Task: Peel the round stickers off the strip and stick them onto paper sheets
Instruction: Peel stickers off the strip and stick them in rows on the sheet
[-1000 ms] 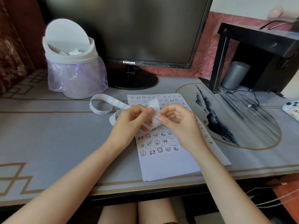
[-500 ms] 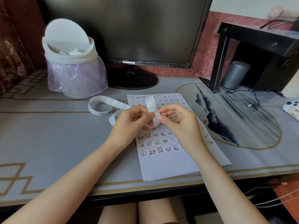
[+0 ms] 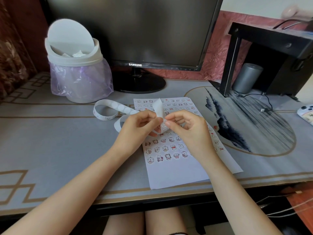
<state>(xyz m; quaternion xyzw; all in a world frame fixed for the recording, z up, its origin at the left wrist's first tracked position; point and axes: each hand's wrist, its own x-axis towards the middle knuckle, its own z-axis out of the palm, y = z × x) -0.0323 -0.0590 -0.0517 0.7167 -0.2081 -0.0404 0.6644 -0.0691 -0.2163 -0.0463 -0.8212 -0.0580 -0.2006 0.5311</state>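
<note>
A white paper sheet lies on the desk, its upper part covered with rows of small cartoon stickers. A long white sticker strip curls in a loop to the sheet's left and runs up into my hands. My left hand pinches the strip just above the sheet, its free end standing up. My right hand meets it, thumb and forefinger pinched on a round sticker at the strip's bend. How far the sticker has lifted is hidden by my fingertips.
A lidded white bin with a purple liner stands at the back left. A dark monitor is behind the sheet. A black stand, a grey cylinder and a cable occupy the right. A game controller lies at the far right edge.
The strip's free end has risen and stands more upright between my hands. Both hands stay together over the sheet, my right fingertips working at the strip's bend.
</note>
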